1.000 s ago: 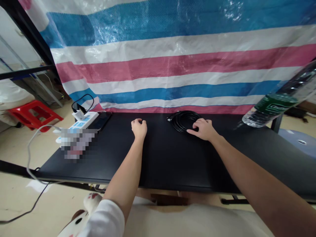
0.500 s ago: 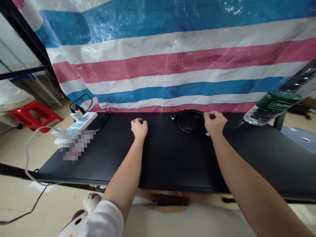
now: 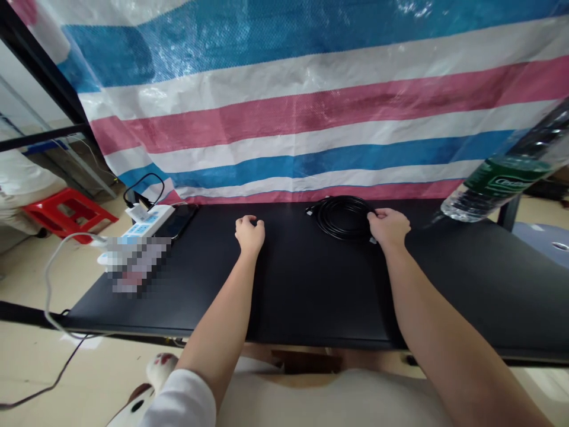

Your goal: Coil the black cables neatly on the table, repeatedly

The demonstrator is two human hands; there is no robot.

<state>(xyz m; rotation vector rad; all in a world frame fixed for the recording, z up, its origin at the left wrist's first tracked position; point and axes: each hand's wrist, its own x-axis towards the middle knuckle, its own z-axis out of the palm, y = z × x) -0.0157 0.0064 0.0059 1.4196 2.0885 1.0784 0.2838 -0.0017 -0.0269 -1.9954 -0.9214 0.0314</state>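
A coiled black cable [image 3: 342, 217] lies flat near the back of the black table [image 3: 311, 284]. My right hand [image 3: 389, 228] rests at the coil's right edge, fingers curled and pinching the cable there. My left hand [image 3: 249, 234] sits on the table to the left of the coil, apart from it, curled into a loose fist with nothing visible in it.
A white power strip [image 3: 146, 218] with a plugged-in charger and a dark phone [image 3: 178, 220] lie at the table's back left. A plastic bottle [image 3: 507, 175] with a green label leans at the right. A striped tarp [image 3: 311, 101] hangs behind; a red stool [image 3: 66, 212] stands left.
My right hand moved from the coil's front-left side round to its right edge and closed on the cable. The left hand stayed put.
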